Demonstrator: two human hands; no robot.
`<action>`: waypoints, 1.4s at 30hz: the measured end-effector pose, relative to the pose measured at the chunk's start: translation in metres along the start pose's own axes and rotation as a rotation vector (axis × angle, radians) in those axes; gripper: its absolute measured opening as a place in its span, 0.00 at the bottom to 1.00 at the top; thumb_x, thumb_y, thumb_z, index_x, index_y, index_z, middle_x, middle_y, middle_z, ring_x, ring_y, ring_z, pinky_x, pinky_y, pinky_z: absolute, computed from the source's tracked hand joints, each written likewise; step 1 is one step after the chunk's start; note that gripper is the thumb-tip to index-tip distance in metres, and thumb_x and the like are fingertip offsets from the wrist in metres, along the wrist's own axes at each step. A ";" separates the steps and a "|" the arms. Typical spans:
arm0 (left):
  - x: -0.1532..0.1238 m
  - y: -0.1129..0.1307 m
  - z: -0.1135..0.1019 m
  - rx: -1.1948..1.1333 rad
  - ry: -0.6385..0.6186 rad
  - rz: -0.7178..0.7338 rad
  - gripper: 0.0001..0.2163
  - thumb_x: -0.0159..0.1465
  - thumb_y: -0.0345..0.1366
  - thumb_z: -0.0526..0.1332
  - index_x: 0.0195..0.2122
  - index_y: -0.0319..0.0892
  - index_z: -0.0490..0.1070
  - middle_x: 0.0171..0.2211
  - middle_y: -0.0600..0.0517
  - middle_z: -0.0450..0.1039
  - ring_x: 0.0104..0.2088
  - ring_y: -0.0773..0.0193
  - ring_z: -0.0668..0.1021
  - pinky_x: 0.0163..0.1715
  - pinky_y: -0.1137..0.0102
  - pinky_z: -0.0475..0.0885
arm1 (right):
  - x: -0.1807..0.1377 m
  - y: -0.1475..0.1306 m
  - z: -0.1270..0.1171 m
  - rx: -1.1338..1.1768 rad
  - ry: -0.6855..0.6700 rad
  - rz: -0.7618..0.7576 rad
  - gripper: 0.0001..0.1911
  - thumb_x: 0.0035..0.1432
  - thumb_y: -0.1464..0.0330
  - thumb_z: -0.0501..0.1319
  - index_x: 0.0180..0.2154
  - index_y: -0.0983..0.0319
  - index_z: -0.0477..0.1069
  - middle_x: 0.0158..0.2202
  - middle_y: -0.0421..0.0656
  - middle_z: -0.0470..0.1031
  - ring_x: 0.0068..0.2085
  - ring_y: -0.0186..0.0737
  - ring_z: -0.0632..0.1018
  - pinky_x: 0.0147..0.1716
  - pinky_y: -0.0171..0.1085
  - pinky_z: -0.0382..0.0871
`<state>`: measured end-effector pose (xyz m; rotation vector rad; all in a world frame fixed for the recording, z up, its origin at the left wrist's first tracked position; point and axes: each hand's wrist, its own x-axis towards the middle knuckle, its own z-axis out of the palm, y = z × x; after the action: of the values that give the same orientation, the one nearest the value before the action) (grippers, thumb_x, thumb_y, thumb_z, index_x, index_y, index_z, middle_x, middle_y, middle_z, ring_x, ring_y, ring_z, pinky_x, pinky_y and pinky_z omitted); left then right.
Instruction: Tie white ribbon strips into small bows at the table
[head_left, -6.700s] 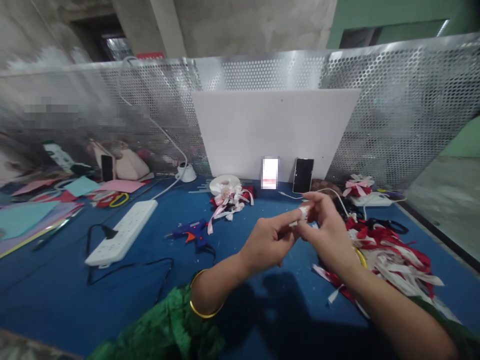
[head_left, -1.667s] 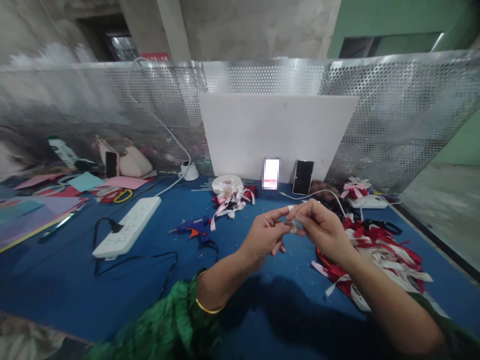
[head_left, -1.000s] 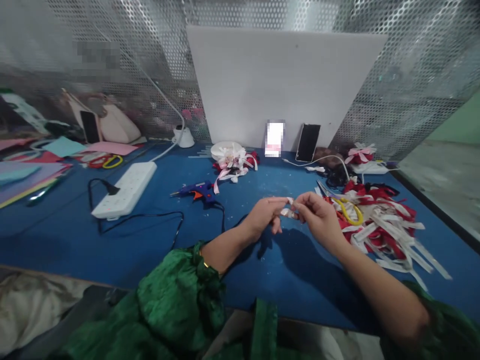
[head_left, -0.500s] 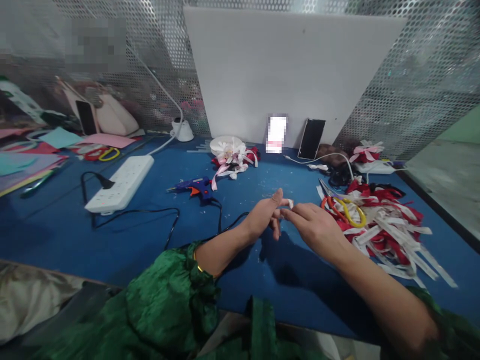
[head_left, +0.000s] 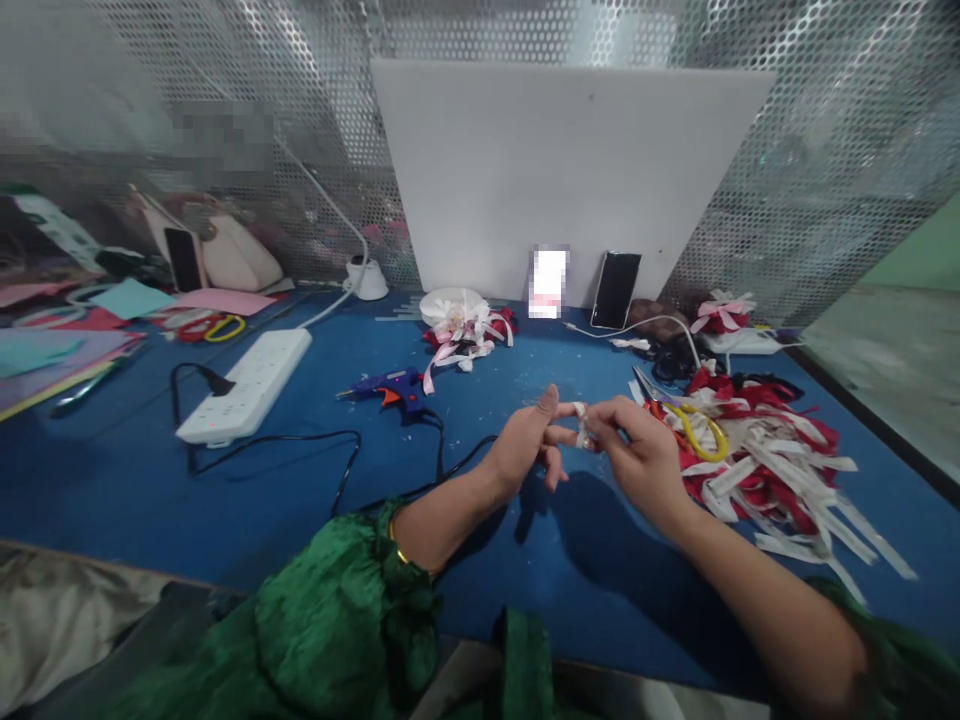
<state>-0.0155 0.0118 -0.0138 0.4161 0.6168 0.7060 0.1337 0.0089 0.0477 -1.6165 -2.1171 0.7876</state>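
My left hand [head_left: 525, 445] is above the blue table, thumb raised and fingers pointing right. A short white ribbon [head_left: 581, 425] lies across the tips of its index and middle fingers, which hold it. From the right, my right hand [head_left: 637, 450] pinches the same ribbon between thumb and fingertips. Part of the ribbon is hidden by those fingers. Just beyond my right hand are yellow-handled scissors [head_left: 701, 432], resting on a heap of red and white ribbon strips [head_left: 787, 465].
A blue glue gun [head_left: 394, 388] lies left of my hands, its black cord trailing across the table. Farther left is a white power strip [head_left: 259, 380]. Behind are a pile of ribbon bows [head_left: 465, 325], a lit phone [head_left: 548, 285] and a dark phone [head_left: 616, 290] against a white board [head_left: 570, 170].
My right hand has turned and its fingers have curled into a pinch at the ribbon. More of the white ribbon now shows, spanning two left fingertips. The view has tilted up slightly.
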 end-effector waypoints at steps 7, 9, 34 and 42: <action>-0.001 -0.005 0.011 -0.086 0.168 0.032 0.22 0.58 0.49 0.59 0.45 0.36 0.72 0.25 0.51 0.76 0.08 0.80 0.58 0.19 0.75 0.68 | -0.002 -0.002 0.007 0.078 0.163 0.073 0.07 0.61 0.69 0.54 0.31 0.61 0.68 0.27 0.41 0.67 0.28 0.35 0.67 0.29 0.35 0.60; -0.001 -0.006 0.012 -0.133 0.215 0.009 0.17 0.57 0.45 0.61 0.41 0.36 0.73 0.21 0.54 0.74 0.08 0.81 0.57 0.19 0.76 0.67 | -0.003 -0.005 0.007 0.075 0.140 0.038 0.08 0.61 0.69 0.54 0.30 0.61 0.68 0.27 0.41 0.67 0.29 0.36 0.67 0.30 0.36 0.60; -0.002 -0.005 0.011 -0.410 0.145 -0.194 0.13 0.58 0.43 0.61 0.27 0.38 0.66 0.21 0.56 0.68 0.13 0.77 0.61 0.20 0.75 0.67 | 0.002 0.000 0.009 0.548 0.045 0.395 0.06 0.55 0.65 0.57 0.31 0.61 0.67 0.25 0.37 0.64 0.26 0.32 0.64 0.26 0.33 0.59; -0.002 -0.006 0.010 -0.189 0.145 -0.052 0.09 0.56 0.36 0.63 0.35 0.38 0.67 0.23 0.57 0.71 0.12 0.79 0.58 0.20 0.76 0.65 | 0.003 0.003 0.004 0.300 0.039 0.257 0.06 0.57 0.68 0.55 0.30 0.62 0.67 0.26 0.40 0.66 0.27 0.34 0.67 0.29 0.35 0.61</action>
<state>-0.0078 0.0045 -0.0091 0.1745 0.6879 0.7419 0.1328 0.0110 0.0427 -1.7366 -1.6865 1.0862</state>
